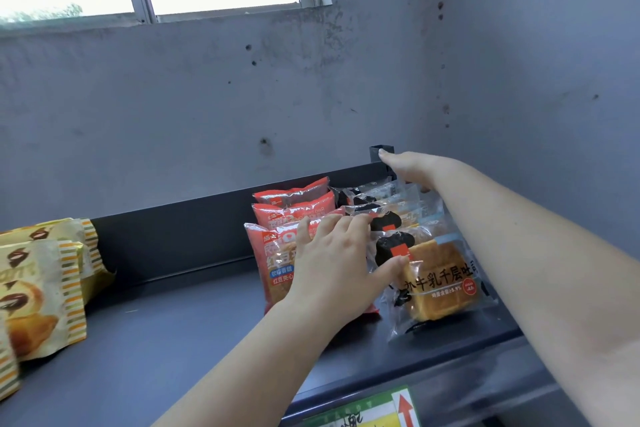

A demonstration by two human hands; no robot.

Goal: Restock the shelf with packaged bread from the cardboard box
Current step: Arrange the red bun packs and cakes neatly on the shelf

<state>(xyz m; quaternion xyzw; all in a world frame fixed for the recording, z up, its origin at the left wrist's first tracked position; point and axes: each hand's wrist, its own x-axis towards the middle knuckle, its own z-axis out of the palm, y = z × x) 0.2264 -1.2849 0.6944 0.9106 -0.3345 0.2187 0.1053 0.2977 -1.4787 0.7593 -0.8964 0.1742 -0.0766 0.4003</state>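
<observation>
Two rows of packaged bread stand on the dark grey shelf (180, 333): red packets (277, 263) on the left and clear toast packets (440, 281) on the right. My left hand (332, 260) lies over both rows, fingers spread across the packet tops and thumb pressing the front toast packet. My right hand (408, 166) reaches to the back of the toast row beside the shelf's corner post (375, 152). Its thumb is straight and its fingers dip behind the rear packet, mostly hidden. The cardboard box is out of view.
Yellow striped bread packets (38, 291) stand at the shelf's left end. A low back rail (173, 229) runs along the grey wall. A green and yellow price label (367, 409) sits on the shelf's front edge. Bare shelf lies between the yellow and red packets.
</observation>
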